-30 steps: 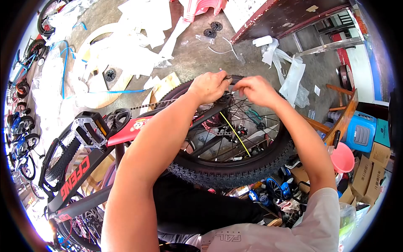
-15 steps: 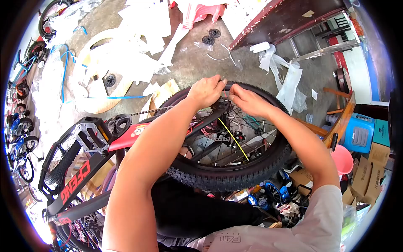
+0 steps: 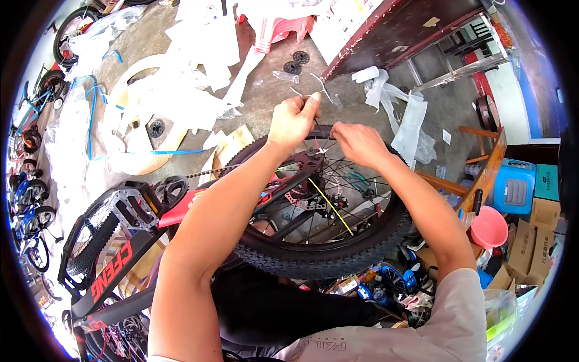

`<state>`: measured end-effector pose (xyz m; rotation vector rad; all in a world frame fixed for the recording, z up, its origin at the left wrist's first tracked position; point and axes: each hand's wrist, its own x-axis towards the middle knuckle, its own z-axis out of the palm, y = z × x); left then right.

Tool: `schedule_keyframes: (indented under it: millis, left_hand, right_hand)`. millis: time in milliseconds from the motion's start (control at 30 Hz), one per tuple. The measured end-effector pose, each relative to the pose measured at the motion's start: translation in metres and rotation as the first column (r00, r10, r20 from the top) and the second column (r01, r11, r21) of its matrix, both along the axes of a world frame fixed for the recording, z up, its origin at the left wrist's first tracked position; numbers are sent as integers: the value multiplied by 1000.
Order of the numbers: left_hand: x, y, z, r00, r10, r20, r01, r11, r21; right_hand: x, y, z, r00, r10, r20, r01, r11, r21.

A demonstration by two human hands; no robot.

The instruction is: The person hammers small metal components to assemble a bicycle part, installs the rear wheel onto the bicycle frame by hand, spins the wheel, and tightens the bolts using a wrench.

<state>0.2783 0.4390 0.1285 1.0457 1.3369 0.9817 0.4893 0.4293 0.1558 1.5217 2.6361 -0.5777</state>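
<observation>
A black and red bicycle frame (image 3: 114,268) lies tilted on its side, its knobby-tyred wheel (image 3: 319,265) in front of me. My left hand (image 3: 292,120) is closed above the wheel's far side, pinching something thin and dark that points down toward the frame end. My right hand (image 3: 359,143) is beside it on the right, fingers pressed together near the tyre's far edge; what they hold is too small to make out. Between and below the hands is the wheel's axle area. A yellow spoke-like strip (image 3: 330,205) crosses the spokes. The pedal (image 3: 136,208) is at the left.
White packing sheets (image 3: 202,45) and cardboard lie on the floor beyond the wheel. A dark red cabinet (image 3: 398,39) stands at the back right. To the right are a wooden stool (image 3: 491,172), a blue case (image 3: 512,188), a pink bowl (image 3: 489,227) and boxes (image 3: 531,253). Small bicycles stand far left.
My left hand has risen away from the frame end, with its fingers now pinched higher. My right hand has moved slightly off it. The view has shifted a little.
</observation>
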Motion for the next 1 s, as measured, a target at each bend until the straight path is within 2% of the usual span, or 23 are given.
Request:
schedule_keyframes:
  millis: [67, 133, 200, 267, 333, 433, 600, 767, 833, 1000]
  left_hand:
    - [3, -3, 5, 997, -76, -15, 77, 992, 99]
    - [6, -9, 6, 993, -102, -65, 109, 987, 120]
    - [11, -11, -2, 955, -119, -271, 207, 923, 325]
    - [14, -12, -5, 935, -139, -328, 256, 901, 349]
    - [17, -16, -4, 854, -46, -518, 343, 799, 494]
    - [21, -19, 4, 832, -38, -553, 370, 782, 502]
    - [22, -18, 4, 788, -14, -615, 405, 765, 501]
    - [19, -19, 8, 749, -109, -653, 467, 786, 405]
    - [19, -20, 6, 751, -121, -649, 457, 805, 379]
    - [16, -20, -8, 813, -184, -553, 435, 823, 366]
  right_hand:
    - [1, 0, -1, 1000, -12, 8, 12, 1000, 13]
    - [1, 0, -1, 1000, -22, 17, 22, 999, 49]
    - [0, 0, 2, 999, -28, 35, 26, 998, 50]
    - [0, 1, 2, 998, -35, 51, 32, 998, 49]
    - [2, 3, 0, 988, -28, 150, 24, 999, 27]
    - [2, 1, 1, 997, -51, 63, 50, 998, 26]
    - [2, 1, 4, 994, -58, 94, 55, 998, 26]
    - [1, 2, 4, 995, -47, 87, 45, 999, 29]
    - [-1, 3, 7, 983, -50, 176, 52, 999, -7]
    - [-1, 2, 8, 991, -36, 128, 37, 999, -3]
